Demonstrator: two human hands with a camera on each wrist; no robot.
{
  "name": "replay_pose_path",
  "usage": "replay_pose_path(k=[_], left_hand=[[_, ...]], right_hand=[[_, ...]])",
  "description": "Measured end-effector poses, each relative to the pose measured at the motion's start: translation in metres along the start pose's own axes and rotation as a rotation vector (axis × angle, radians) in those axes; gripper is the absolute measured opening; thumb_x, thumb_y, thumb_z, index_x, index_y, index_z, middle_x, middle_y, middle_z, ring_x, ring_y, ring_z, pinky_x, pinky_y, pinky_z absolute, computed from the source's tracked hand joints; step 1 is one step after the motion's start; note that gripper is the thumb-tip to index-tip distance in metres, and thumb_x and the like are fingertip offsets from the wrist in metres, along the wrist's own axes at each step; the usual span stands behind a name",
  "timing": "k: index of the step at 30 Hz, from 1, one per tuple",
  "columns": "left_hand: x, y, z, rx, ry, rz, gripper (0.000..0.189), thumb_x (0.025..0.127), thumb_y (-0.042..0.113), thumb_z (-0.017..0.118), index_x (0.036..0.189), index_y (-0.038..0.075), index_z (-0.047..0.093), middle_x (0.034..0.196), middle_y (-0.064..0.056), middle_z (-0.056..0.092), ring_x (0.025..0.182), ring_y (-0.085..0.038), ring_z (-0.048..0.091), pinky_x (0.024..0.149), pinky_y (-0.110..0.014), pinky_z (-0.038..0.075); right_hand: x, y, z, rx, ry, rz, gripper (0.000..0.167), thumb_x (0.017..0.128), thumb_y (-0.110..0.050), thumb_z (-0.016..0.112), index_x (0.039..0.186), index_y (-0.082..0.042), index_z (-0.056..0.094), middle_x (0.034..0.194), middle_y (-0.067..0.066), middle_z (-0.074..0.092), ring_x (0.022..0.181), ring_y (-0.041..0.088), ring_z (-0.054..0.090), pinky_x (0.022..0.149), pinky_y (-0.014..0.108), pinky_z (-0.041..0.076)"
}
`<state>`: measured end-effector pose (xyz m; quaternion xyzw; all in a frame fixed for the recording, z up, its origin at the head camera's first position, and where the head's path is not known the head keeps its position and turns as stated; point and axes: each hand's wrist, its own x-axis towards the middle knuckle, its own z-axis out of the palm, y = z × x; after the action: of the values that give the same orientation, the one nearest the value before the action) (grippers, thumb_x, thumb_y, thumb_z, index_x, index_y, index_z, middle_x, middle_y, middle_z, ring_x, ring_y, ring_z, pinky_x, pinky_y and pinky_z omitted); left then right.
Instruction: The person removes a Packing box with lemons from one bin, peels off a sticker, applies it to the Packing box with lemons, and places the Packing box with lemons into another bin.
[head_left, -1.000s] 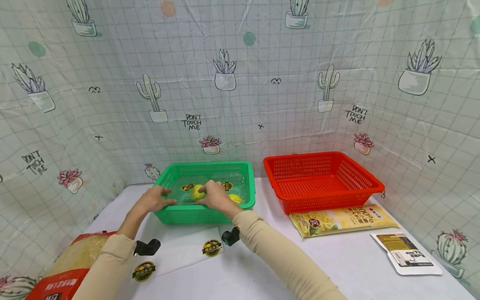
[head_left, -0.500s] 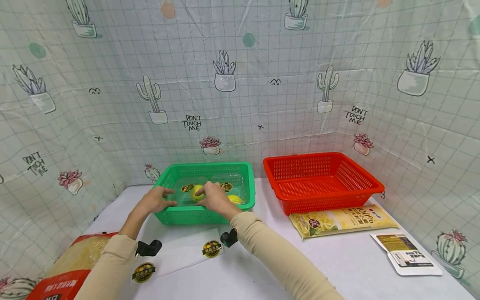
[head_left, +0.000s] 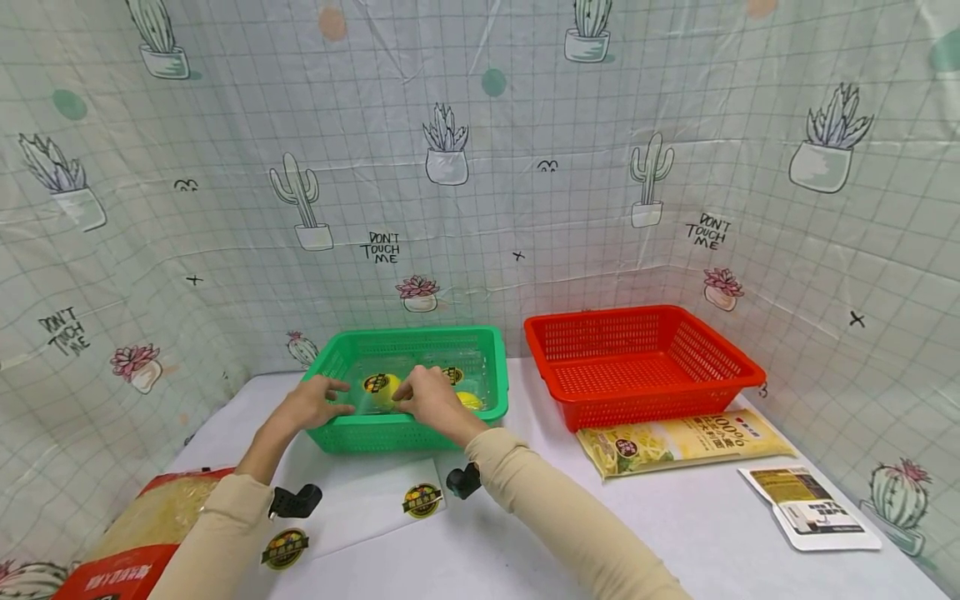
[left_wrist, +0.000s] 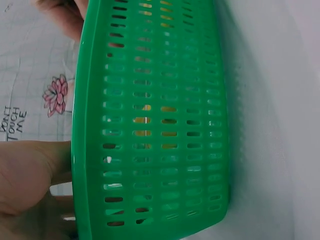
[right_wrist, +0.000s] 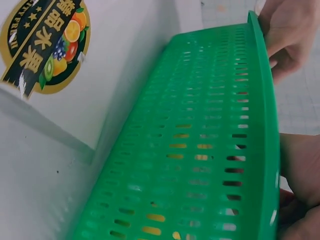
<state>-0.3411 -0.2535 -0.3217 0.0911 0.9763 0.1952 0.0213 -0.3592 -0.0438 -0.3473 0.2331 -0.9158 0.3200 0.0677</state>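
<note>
A green slatted basket (head_left: 497, 367) stands on the white table, and inside it lies a clear plastic box (head_left: 471, 371) of yellow fruit (head_left: 469, 401) with round dark labels. My left hand (head_left: 313, 402) pinches the box's left edge, just inside the basket's left front corner. At the middle of the box my right hand (head_left: 424, 400) grips its near side, fingers curled over it. The left wrist view shows the basket's outer wall (left_wrist: 150, 125) with my left hand (left_wrist: 27, 182) over the rim. In the right wrist view the same wall (right_wrist: 210, 150) fills the frame, my right hand (right_wrist: 300, 172) at the rim.
An empty red basket (head_left: 645, 358) stands right of the green one. In front of it lie a yellow noodle bag (head_left: 682, 437) and a white pouch (head_left: 810, 507). A flat white pack with fruit stickers (head_left: 375, 500) and a red-and-yellow bag (head_left: 127, 533) lie near me. Cactus-print sheets wall the table.
Both hands stay on the clear box and have shifted it slightly; its left label now sits over the yellow fruit. My head has tipped a little.
</note>
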Motion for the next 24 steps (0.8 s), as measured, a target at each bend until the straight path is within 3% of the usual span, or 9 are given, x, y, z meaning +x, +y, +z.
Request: replay_pose_path(k=[4, 8, 12, 18, 24], left_hand=[[-0.003, 0.005, 0.0, -0.014, 0.078, 0.017, 0.048, 0.095, 0.022, 0.063, 0.133, -0.006, 0.055, 0.126, -0.032, 0.06, 0.119, -0.052, 0.054, 0.1, -0.068, 0.038], [-0.006, 0.015, 0.002, -0.037, 0.171, 0.084, 0.043, 0.096, 0.022, 0.063, 0.128, -0.006, 0.06, 0.121, -0.03, 0.064, 0.109, -0.046, 0.062, 0.092, -0.059, 0.049], [-0.013, 0.033, 0.006, -0.053, 0.224, 0.16, 0.039, 0.096, 0.024, 0.063, 0.124, -0.003, 0.064, 0.118, -0.026, 0.067, 0.102, -0.04, 0.067, 0.08, -0.049, 0.056], [-0.032, 0.059, 0.015, -0.044, 0.27, 0.268, 0.034, 0.095, 0.025, 0.065, 0.12, 0.003, 0.067, 0.116, -0.02, 0.07, 0.104, -0.037, 0.066, 0.081, -0.049, 0.055], [-0.052, 0.078, 0.032, -0.034, 0.357, 0.34, 0.035, 0.091, 0.025, 0.07, 0.119, 0.005, 0.067, 0.11, -0.013, 0.073, 0.1, -0.032, 0.07, 0.079, -0.048, 0.056]], right_hand=[[-0.003, 0.0, -0.009, 0.031, 0.008, -0.029, 0.014, 0.091, -0.019, 0.071, 0.098, -0.012, 0.08, 0.092, 0.001, 0.078, 0.077, 0.009, 0.071, 0.062, 0.019, 0.054], [-0.007, -0.002, -0.021, 0.053, 0.026, -0.058, 0.019, 0.093, -0.027, 0.068, 0.097, -0.013, 0.079, 0.086, 0.001, 0.077, 0.062, 0.005, 0.066, 0.055, 0.018, 0.051], [-0.017, 0.001, -0.036, 0.041, 0.049, -0.097, 0.023, 0.093, -0.033, 0.067, 0.101, -0.014, 0.078, 0.086, 0.0, 0.077, 0.061, 0.003, 0.066, 0.057, 0.019, 0.05], [-0.046, 0.011, -0.07, -0.002, 0.063, -0.17, 0.021, 0.092, -0.033, 0.068, 0.1, -0.016, 0.076, 0.083, -0.002, 0.076, 0.064, 0.005, 0.066, 0.06, 0.022, 0.049], [-0.09, 0.033, -0.096, -0.1, 0.072, -0.199, 0.02, 0.091, -0.033, 0.07, 0.099, -0.015, 0.075, 0.08, -0.004, 0.074, 0.067, 0.006, 0.065, 0.059, 0.018, 0.049]])
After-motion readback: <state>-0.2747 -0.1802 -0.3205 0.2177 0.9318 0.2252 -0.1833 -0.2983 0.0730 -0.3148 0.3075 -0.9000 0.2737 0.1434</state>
